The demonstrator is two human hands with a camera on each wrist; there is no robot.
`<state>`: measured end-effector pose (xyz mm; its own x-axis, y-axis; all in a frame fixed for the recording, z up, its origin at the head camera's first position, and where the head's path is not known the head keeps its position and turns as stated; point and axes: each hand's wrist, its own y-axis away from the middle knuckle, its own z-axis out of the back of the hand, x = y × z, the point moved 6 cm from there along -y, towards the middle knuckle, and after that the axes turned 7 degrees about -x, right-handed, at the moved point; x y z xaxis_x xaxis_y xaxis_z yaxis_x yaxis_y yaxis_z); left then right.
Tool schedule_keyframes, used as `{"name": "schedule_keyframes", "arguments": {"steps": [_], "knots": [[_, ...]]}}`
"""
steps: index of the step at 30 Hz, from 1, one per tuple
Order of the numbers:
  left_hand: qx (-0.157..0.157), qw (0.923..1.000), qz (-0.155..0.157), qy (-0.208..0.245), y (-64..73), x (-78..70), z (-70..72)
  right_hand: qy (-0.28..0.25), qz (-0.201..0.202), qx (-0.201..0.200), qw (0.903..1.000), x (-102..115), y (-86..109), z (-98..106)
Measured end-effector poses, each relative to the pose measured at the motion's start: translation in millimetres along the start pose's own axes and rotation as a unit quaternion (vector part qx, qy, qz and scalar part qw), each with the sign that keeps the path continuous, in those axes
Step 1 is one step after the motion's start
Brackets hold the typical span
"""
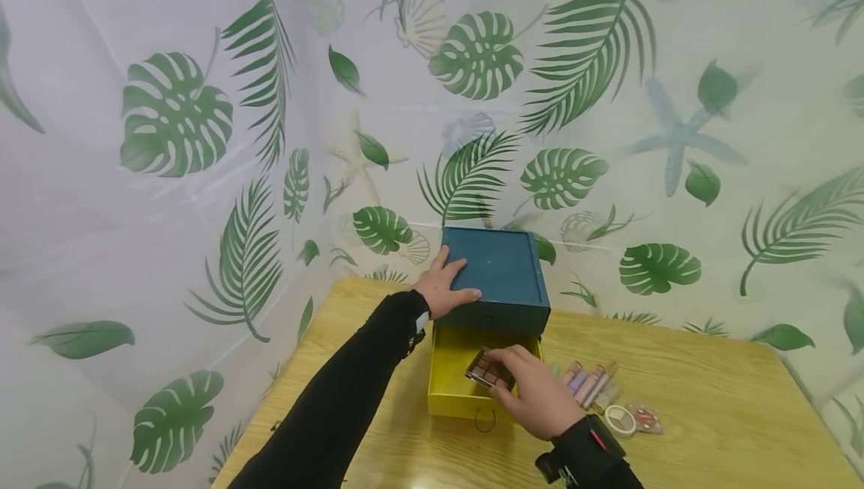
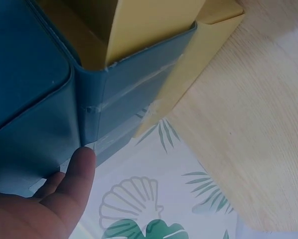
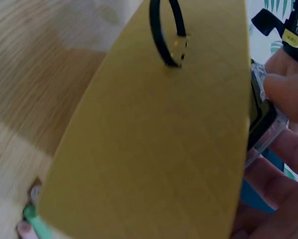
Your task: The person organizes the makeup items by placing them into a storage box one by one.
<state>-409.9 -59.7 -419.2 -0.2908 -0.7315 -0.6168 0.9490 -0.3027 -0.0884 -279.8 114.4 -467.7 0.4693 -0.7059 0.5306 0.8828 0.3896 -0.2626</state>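
A blue box stands at the back of the table with its yellow drawer pulled out in front. My left hand rests on the box's left top edge, fingers spread; in the left wrist view, fingers lie along the blue side. Over the drawer, my right hand pinches an eyeshadow palette with several brown pans and a clear edge. In the right wrist view the palette is partly hidden behind the drawer's front, which has a black loop pull.
Right of the drawer, several slim cosmetic tubes lie on the wooden table. Beside them are a round compact and a red-patterned packet. A leaf-printed sheet hangs behind the table and to its left.
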Motion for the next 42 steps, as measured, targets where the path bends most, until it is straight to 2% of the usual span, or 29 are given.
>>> {"name": "schedule_keyframes", "arguments": {"steps": [6,9,20,30,42], "knots": [[0.002,1.0,-0.005,0.003,2.5,-1.4,-0.2,-0.054,0.001,0.063,0.9965,2,-14.4,-22],[0.002,1.0,-0.002,0.007,2.9,-1.5,1.3,-0.061,0.008,0.088,0.9943,6,-22.9,-31],[0.001,1.0,0.003,0.007,4.0,-3.7,4.2,-0.013,0.008,0.144,0.9895,8,-56.3,-48],[-0.003,0.9999,0.005,0.013,4.3,-3.5,4.7,0.046,0.018,0.155,0.9867,10,-65.5,-54],[-0.003,0.9999,-0.002,0.015,4.1,-3.3,4.1,0.105,0.064,0.119,0.9852,20,-64.9,-56]]}}
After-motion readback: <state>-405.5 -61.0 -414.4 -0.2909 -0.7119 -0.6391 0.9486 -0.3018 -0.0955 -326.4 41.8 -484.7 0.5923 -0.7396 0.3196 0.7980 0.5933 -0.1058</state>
